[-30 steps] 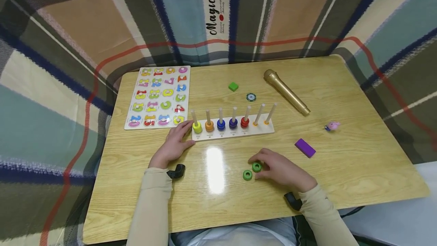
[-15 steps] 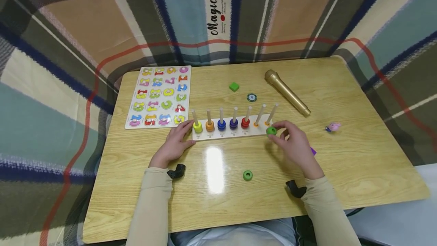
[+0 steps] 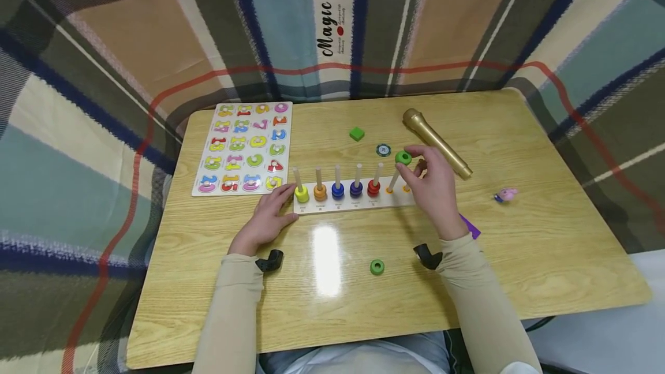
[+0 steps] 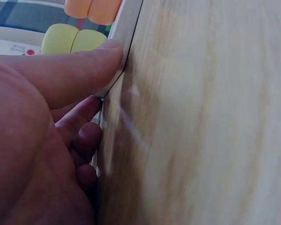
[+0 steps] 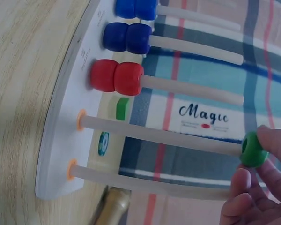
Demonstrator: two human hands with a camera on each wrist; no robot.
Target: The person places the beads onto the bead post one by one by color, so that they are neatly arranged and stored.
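Two green rings are in play. Your right hand pinches one green ring between thumb and fingertips, right at the tip of the sixth peg of the peg board; the second green ring lies flat on the bench, near you and well apart from the board.

What matters is how the ring's hole lines up with that peg. In the right wrist view the ring sits at the very end of the bare peg, and the peg's long axis runs straight from its orange base on the board out to the ring. I cannot tell whether the tip has entered the hole. The seventh peg, beside it, is also bare, and its tip lies just by your fingers. The other five pegs each carry rings at their bases: yellow, orange, blue, dark blue and red.

Your left hand lies at the board's left end; the left wrist view shows its thumb straight against the board's edge, fingers loosely bent below, pressing rather than gripping.

Farther off lie a number puzzle, a gold microphone, a green cube, a round token, a pink figure and a purple block.
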